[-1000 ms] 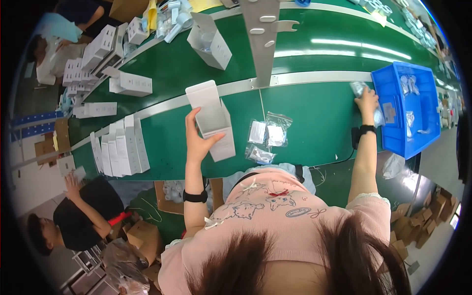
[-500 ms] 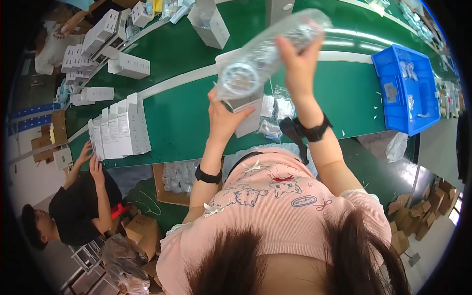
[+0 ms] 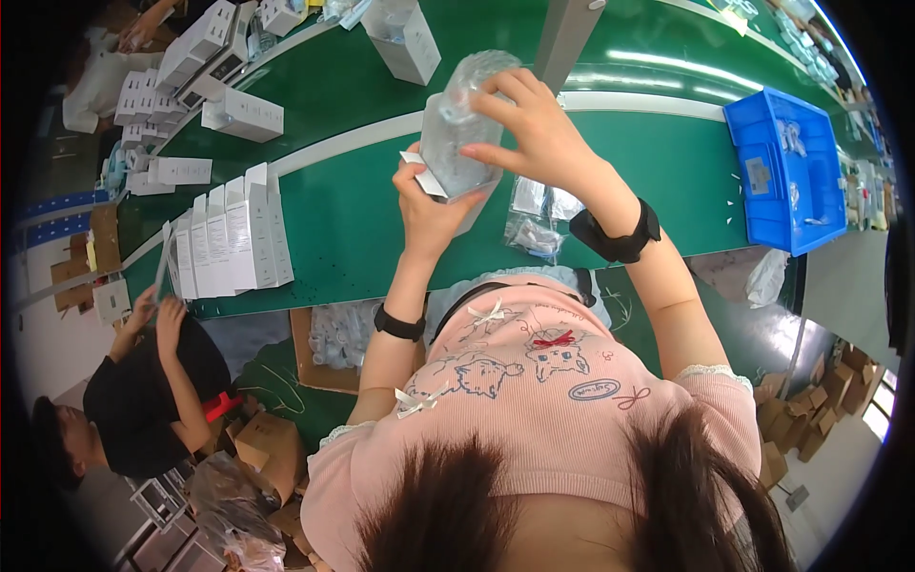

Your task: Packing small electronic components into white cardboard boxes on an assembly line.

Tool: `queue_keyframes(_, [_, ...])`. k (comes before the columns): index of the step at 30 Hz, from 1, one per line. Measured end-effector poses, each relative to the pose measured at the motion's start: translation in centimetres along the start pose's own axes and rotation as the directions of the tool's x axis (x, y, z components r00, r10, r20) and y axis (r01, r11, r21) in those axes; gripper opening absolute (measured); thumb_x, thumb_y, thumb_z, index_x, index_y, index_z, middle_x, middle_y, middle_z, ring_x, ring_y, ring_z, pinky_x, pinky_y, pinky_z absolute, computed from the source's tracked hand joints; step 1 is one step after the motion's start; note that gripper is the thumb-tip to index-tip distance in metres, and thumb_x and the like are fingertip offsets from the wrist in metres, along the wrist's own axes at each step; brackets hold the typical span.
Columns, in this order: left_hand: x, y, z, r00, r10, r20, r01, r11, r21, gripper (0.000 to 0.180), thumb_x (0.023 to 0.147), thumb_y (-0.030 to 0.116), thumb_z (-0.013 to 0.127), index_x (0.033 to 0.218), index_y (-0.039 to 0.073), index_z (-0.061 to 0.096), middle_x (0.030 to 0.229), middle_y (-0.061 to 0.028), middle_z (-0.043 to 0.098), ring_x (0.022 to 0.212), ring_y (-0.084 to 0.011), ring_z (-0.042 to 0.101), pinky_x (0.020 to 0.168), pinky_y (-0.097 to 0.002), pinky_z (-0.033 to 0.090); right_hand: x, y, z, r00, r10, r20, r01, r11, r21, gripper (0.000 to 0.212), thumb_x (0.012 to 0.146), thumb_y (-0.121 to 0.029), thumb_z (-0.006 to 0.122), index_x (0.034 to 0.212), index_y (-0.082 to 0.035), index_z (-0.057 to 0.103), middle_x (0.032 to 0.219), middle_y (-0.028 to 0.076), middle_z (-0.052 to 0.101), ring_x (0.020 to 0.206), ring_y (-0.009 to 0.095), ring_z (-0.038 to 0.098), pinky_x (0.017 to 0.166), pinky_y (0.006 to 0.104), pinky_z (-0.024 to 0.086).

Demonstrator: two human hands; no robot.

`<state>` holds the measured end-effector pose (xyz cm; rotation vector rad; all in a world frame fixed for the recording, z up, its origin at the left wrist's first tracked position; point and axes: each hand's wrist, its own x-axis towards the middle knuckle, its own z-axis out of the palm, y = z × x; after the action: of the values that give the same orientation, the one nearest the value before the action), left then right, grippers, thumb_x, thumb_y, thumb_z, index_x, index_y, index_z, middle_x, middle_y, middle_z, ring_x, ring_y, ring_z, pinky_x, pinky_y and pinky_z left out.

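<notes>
A white carton [image 3: 424, 176] stands over the green bench with its top flaps spread, and my left hand [image 3: 431, 212] is closed around its near side. A clear bag with a bulky item [image 3: 459, 148] inside sits in the carton's mouth, its upper end sticking out at the far side. My right hand [image 3: 538, 129] grips that bag from the right, thumb and fingers on the plastic. What exactly the bag contains cannot be made out. Small bagged parts [image 3: 534, 229] lie on the bench just right of the carton.
White cartons [image 3: 229, 238] stand in a row at the left, near a co-worker [image 3: 143, 381]. A blue bin [image 3: 758, 176] with small bags is at the right. Beyond the pale rail, an open carton [image 3: 405, 43] stands by a grey post [image 3: 567, 43].
The bagged item has come down from above the carton into its opening. My right hand has moved left and lower with it. My left hand stays on the carton.
</notes>
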<state>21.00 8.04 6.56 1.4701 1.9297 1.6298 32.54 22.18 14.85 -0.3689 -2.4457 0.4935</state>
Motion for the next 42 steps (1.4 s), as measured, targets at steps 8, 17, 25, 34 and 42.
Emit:
queue_keyframes(8, [-0.3,0.0,0.3,0.974,-0.226,-0.011,0.225,0.972,-0.063,0.076,0.053,0.018,0.084,0.102,0.006,0.027,0.119,-0.0201,0.039,0.104,-0.0314,0.048,0.081,-0.0370,0.044,-0.5,0.2,0.7,0.984,0.096,0.151,-0.159,0.856,0.491,0.048,0.071,-0.020,0.068,0.113,-0.005,0.050,0.106,0.010,0.050,0.101,0.025,0.047,0.083,0.0347,0.041])
queue_keyframes(17, [1.5,0.7,-0.8,0.988,0.119,-0.099,-0.126,0.990,-0.066,0.078,0.050,0.017,0.085,0.103,0.006,0.028,0.118,-0.0209,0.042,0.107,-0.0304,0.047,0.086,-0.0373,0.042,-2.7,-1.1,2.5,0.918,0.367,-0.152,-0.193,0.747,0.636,0.040,0.069,-0.005,0.064,0.107,-0.002,0.052,0.097,0.012,0.057,0.088,0.020,0.057,0.072,0.0290,0.047])
queue_keyframes(25, [0.3,-3.2,-0.3,0.985,-0.051,0.166,0.002,0.961,0.278,0.083,0.053,0.013,0.083,0.108,0.008,0.021,0.125,-0.0241,0.037,0.110,-0.0356,0.045,0.095,-0.0412,0.035,-3.8,2.0,3.2,0.859,0.317,0.402,-0.481,0.767,0.425,0.026,0.073,-0.008,0.059,0.097,0.000,0.058,0.085,0.016,0.062,0.071,0.025,0.062,0.068,0.0298,0.049])
queue_keyframes(34, [0.2,-2.8,-1.3,0.977,0.105,-0.184,-0.173,0.895,-0.411,0.069,0.056,0.019,0.081,0.112,0.009,0.042,0.131,-0.0223,0.028,0.120,-0.0365,0.033,0.098,-0.0446,0.030,-5.0,0.1,6.1,0.692,0.649,0.315,-0.706,0.518,0.484,0.021,0.072,-0.013,0.060,0.086,0.003,0.062,0.089,0.017,0.064,0.074,0.024,0.062,0.065,0.0284,0.048])
queue_keyframes(42, [-0.7,-1.2,-4.0,0.982,0.186,-0.039,-0.164,0.934,0.317,0.025,0.064,0.016,0.074,0.085,0.011,0.062,0.128,-0.0177,0.035,0.120,-0.0372,0.029,0.097,-0.0451,0.028,-10.7,5.3,9.1,0.927,0.364,0.092,-0.372,0.923,0.096,0.028,0.070,-0.010,0.064,0.097,-0.004,0.061,0.094,0.013,0.060,0.089,0.024,0.055,0.079,0.0328,0.043])
